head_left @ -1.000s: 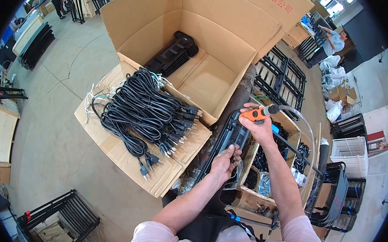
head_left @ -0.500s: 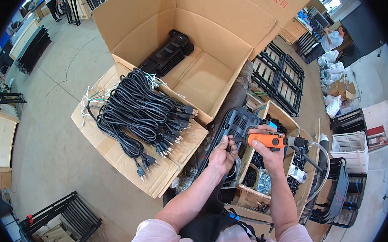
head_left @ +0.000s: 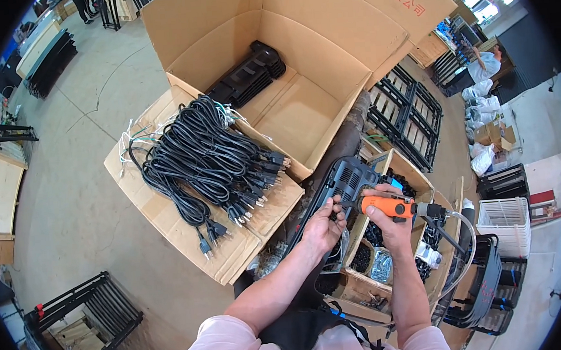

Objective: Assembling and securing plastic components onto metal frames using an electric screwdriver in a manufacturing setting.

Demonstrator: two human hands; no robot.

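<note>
Head view: left hand [head_left: 324, 227], bare, forearm rising diagonally from the lower edge, wrist bent slightly, thumb and fingers curled closely together; any small piece between their tips, cannot tell. Right hand [head_left: 396, 228], bare, forearm nearly vertical, fingers wrapped round an orange, barrel-shaped tool with dark ends [head_left: 385, 205], thumb along its near side. Tool: lying crosswise, nose leftward, just beside the left fingertips; clear flexible hose [head_left: 473, 236] at its right end. Elongated black plastic housing with slotted vents [head_left: 346, 179]: directly beyond the left fingertips, slanting from upper right to lower left.
</note>
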